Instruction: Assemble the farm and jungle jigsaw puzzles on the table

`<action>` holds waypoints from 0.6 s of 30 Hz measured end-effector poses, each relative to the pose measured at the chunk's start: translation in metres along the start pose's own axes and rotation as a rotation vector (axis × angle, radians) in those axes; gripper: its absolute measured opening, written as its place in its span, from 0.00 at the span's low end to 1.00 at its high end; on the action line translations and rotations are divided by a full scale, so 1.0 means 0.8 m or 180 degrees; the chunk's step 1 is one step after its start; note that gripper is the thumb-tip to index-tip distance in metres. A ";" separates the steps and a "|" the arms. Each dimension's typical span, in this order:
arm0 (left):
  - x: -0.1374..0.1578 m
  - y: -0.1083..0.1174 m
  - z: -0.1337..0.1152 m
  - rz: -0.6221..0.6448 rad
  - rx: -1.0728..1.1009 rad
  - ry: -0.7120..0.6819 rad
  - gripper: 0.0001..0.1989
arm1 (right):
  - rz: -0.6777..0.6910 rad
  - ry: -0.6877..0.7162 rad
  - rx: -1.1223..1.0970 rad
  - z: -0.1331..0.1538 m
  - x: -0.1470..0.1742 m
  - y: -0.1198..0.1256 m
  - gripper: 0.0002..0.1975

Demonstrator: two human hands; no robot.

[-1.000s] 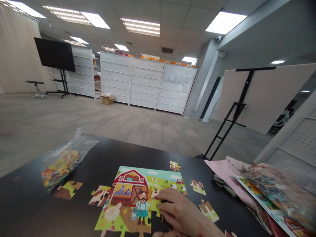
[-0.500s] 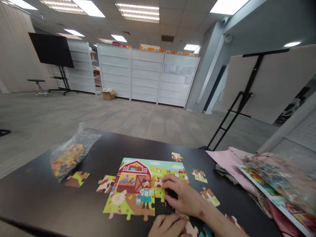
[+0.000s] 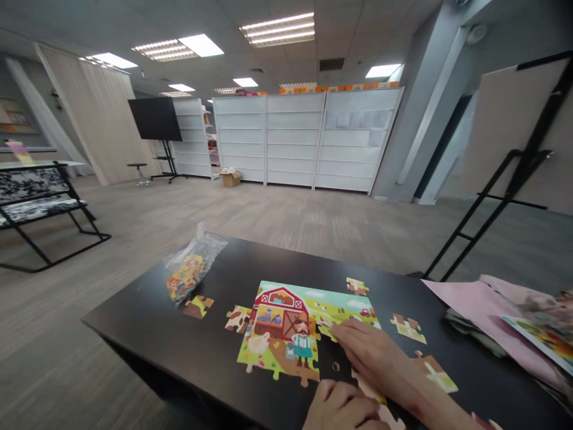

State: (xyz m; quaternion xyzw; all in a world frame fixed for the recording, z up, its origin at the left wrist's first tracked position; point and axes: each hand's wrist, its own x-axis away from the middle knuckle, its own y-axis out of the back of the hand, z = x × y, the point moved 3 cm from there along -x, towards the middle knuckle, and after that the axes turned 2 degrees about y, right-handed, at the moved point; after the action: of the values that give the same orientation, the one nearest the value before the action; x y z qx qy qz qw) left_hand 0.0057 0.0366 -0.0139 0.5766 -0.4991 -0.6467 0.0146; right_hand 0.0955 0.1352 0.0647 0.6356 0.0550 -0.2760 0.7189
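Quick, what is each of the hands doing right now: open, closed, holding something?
Left hand: curled at the table's near edge; whether it holds anything cannot be told.
Right hand: open, flat, fingers resting on the farm puzzle.

A red barn on the green puzzle (image 3: 286, 334), a black table (image 3: 179, 334), pink cloth (image 3: 470, 298).

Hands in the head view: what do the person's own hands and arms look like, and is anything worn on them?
Both are bare. The right hand and its forearm show no sleeve, glove, ring or watch on the visible parts. The left hand shows only its back and knuckles at the bottom edge, with no glove or ring; its wrist is cut off by the frame.
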 end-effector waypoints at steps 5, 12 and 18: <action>-0.004 0.027 -0.012 -0.0209 0.0304 0.0008 0.06 | -0.0817 -0.0582 0.0266 -0.020 0.003 0.023 0.16; -0.004 0.063 -0.004 0.0147 0.0571 0.0993 0.16 | -0.0692 -0.1459 0.0765 -0.084 0.063 0.088 0.16; 0.001 0.087 -0.003 -0.0453 0.0861 0.1615 0.14 | -0.0764 -0.1794 0.1066 -0.086 0.157 0.123 0.18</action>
State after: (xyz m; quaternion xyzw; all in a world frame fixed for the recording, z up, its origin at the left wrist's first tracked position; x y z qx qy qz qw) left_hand -0.0316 -0.0004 0.0325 0.7502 -0.5194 -0.4088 0.0166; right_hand 0.2658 0.1630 0.0851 0.6326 -0.1173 -0.5284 0.5540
